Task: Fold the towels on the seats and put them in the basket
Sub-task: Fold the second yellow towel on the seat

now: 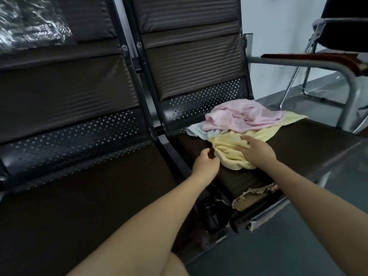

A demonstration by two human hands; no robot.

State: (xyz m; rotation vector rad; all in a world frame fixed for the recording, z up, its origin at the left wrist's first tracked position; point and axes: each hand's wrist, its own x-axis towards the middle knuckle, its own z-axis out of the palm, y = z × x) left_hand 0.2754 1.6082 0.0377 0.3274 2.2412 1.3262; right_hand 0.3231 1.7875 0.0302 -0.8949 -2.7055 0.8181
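A crumpled yellow towel (229,150) lies on the right-hand dark seat (298,144). A pink towel (245,116) is heaped on top of its far part, and a pale blue towel (196,131) pokes out at the left of the pile. My left hand (206,166) pinches the near left edge of the yellow towel. My right hand (254,150) rests on the yellow towel with its fingers curled into the cloth. No basket is in view.
The left seat (83,186) of the bench is bare. A plastic-wrapped bundle (29,22) sits at the top left. The right seat's front edge is torn (253,198). A metal armrest (318,62) and a second chair (342,26) stand at the right over grey floor.
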